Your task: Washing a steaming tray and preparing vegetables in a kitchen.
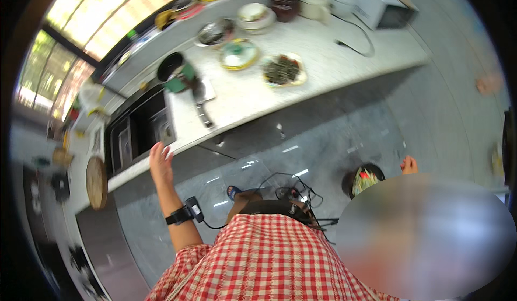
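My left hand [160, 164] is raised beside the counter's front edge near the black sink [147, 117], fingers spread and holding nothing. At the right, a partly visible hand [409, 166] appears above a large blurred patch; it looks like my right hand, but the arm is hidden and its grip is unclear. Near it on the floor stands a dark round container [380, 171] holding green and red scraps. On the white counter [238, 105] lie a cleaver [205, 117], beside a green pot [174, 83], and a plate of dark food pieces [281, 71].
A lidded dish [238, 54], metal bowl [211, 33], stacked white bowls [255, 20], brown jar [284, 4] and white microwave-like appliance [373, 4] stand farther back. A round wooden board [96, 183] leans at the left. Black cables [309, 188] hang near my legs.
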The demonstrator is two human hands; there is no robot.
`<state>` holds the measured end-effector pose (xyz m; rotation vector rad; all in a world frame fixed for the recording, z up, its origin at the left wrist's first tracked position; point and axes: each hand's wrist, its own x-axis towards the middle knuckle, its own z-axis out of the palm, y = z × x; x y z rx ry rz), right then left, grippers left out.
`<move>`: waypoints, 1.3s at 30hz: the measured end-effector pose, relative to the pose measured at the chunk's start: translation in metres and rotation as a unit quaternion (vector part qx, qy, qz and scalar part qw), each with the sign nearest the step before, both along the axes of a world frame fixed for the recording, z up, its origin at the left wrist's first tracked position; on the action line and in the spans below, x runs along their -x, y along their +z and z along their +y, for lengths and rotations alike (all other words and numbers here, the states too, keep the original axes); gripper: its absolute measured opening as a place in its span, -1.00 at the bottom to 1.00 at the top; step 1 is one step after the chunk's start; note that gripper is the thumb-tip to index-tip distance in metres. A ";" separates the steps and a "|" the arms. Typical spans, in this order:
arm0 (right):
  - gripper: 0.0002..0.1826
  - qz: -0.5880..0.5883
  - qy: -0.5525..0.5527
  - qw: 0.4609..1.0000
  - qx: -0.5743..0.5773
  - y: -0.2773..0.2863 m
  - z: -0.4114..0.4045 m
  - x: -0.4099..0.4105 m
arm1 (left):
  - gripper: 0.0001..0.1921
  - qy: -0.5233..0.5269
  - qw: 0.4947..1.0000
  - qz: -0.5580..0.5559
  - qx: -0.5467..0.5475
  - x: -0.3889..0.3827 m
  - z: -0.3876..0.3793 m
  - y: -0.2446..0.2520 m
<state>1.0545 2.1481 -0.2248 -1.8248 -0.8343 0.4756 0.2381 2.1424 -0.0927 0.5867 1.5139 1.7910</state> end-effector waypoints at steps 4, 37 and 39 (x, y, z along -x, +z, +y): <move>-0.75 0.061 0.159 0.985 -0.021 0.055 0.084 0.137 | -0.79 0.051 0.998 0.020 0.024 0.027 -0.019 -0.002; -0.59 0.234 0.529 0.799 0.167 0.053 0.371 0.792 | -0.82 0.116 0.984 -0.032 0.132 0.275 -0.030 -0.035; -0.59 0.212 0.518 0.821 0.114 0.054 0.376 0.795 | -0.82 0.118 0.982 -0.038 0.141 0.277 -0.019 -0.036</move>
